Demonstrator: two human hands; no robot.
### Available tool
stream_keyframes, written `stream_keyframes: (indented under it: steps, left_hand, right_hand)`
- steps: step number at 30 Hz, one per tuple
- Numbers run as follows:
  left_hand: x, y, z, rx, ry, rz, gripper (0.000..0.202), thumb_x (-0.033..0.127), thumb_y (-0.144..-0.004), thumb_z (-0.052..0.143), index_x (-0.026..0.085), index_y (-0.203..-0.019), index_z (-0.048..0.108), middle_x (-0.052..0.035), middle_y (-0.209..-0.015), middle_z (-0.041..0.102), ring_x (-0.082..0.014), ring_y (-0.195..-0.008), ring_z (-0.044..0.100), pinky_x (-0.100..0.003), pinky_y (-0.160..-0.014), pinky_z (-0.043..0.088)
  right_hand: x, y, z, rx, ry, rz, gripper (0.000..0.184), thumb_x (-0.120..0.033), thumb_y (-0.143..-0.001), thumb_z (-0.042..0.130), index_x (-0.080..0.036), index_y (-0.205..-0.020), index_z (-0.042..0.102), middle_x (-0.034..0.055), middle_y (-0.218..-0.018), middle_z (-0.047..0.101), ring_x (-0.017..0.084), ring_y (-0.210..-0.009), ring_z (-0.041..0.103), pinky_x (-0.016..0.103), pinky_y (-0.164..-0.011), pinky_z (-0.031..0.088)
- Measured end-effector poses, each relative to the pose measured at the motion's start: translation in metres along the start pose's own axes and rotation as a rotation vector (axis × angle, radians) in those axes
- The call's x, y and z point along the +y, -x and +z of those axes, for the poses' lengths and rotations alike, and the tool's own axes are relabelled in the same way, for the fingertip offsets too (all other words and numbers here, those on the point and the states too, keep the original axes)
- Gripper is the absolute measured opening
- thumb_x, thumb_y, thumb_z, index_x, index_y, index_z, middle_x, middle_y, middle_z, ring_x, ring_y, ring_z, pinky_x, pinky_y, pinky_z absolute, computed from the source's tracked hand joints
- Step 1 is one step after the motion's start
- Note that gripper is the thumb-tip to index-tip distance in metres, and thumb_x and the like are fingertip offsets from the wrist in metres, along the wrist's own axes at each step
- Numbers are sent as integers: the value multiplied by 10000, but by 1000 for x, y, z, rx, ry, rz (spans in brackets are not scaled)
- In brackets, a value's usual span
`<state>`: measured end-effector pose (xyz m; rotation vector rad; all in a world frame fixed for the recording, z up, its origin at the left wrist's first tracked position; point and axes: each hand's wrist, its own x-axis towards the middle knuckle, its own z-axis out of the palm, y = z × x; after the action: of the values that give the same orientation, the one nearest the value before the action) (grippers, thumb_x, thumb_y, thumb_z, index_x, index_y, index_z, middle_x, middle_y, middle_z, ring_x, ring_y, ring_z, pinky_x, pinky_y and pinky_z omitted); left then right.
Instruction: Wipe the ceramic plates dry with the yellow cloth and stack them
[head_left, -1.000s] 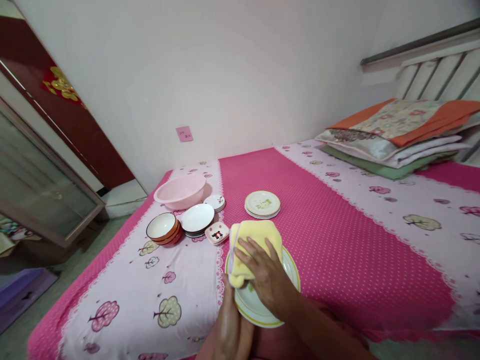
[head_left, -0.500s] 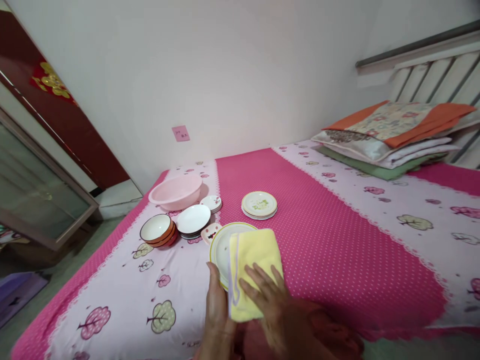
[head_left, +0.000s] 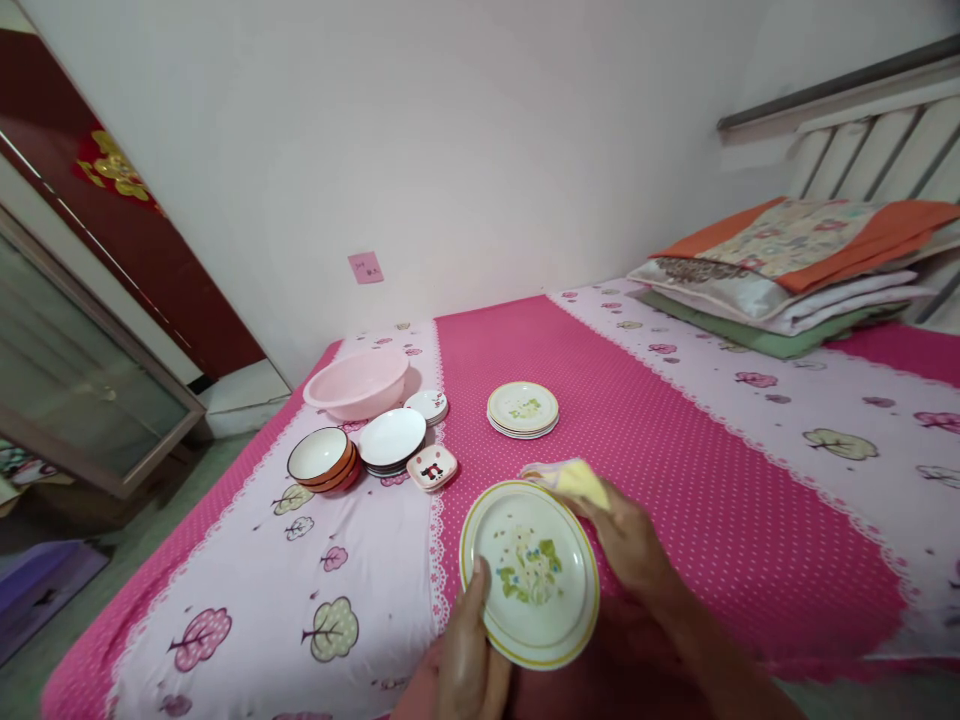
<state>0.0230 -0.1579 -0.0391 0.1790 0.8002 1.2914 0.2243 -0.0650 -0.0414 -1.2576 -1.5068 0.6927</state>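
Observation:
A white plate (head_left: 529,575) with a yellow rim and a printed flower design is tilted up in front of me. My left hand (head_left: 474,640) grips its lower left edge, thumb on the face and fingers behind. At the plate's upper right edge, my right hand (head_left: 626,535) holds a yellow cloth (head_left: 581,482) that reaches behind the plate. Most of the right fingers are hidden by the cloth and plate. Beyond it, a stack of similar plates (head_left: 523,408) lies on the pink bedspread (head_left: 720,500).
Left of the plate are square dishes (head_left: 433,467), white plates (head_left: 392,437), small plates (head_left: 427,405), brown bowls (head_left: 322,458) and a pink basin (head_left: 358,385). Folded bedding (head_left: 787,270) is piled at the far right. A wall (head_left: 480,150) bounds the bed behind.
The yellow cloth has moved off the plate's face to its upper right edge and behind it. The plate has shifted right and its flower design now shows.

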Motion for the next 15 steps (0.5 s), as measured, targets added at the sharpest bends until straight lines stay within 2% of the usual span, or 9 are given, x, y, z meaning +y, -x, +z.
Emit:
stream_keyframes:
  steps: [3,5,7,9,10,13,15]
  left_hand:
    - [12,2,9,75,-32,64,445,213,-906,750,42,-1310,678,-219,-1208,773,-365,-1277,662,-527,-1128,509]
    - [21,3,15,123,-60,109,447,151,-873,769,42,-1297,677,-210,-1133,797,-358,-1213,703,-522,-1098,533]
    - [26,2,21,133,-96,123,451,135,-855,783,42,-1284,678,-205,-1085,808,-357,-1163,729,-513,-1065,557]
    - [27,0,27,102,-132,119,456,156,-838,808,39,-1263,688,-207,-1064,811,-363,-1136,740,-499,-1038,574]
    - [25,0,29,82,-147,106,460,169,-828,822,36,-1250,695,-210,-1057,811,-368,-1129,742,-494,-1026,580]
    - [13,-1,29,45,-179,43,482,195,-811,841,39,-1245,700,-217,-1065,808,-374,-1130,742,-494,-1008,587]
    - [2,1,20,49,-178,-8,495,194,-810,838,59,-1263,692,-219,-1083,804,-371,-1131,743,-501,-1012,582]
  right_hand:
    - [-7,-20,-32,260,-202,271,480,-520,-901,597,-120,-1135,726,146,-993,799,318,-885,756,418,-745,621]
    - [-17,-27,-41,420,-301,288,508,-547,-875,621,-121,-1138,710,150,-1011,786,305,-857,748,401,-720,606]
    - [-31,-30,-38,489,-314,206,488,-526,-881,615,-132,-1158,694,141,-1017,772,287,-832,735,389,-705,592]
    - [-47,-29,-28,418,-233,76,417,-453,-915,573,-145,-1173,686,123,-984,764,274,-808,722,381,-690,583]
    - [-55,-29,-22,329,-170,-13,387,-400,-940,536,-156,-1203,679,119,-1001,764,273,-835,724,385,-713,586]
    - [-77,-39,-13,29,102,-372,429,-230,-972,432,-194,-1357,618,135,-1247,725,287,-1141,686,434,-957,552]
    - [-89,-57,-17,-95,358,-476,433,-166,-973,399,-171,-1336,634,164,-1272,712,304,-1187,668,451,-996,520]
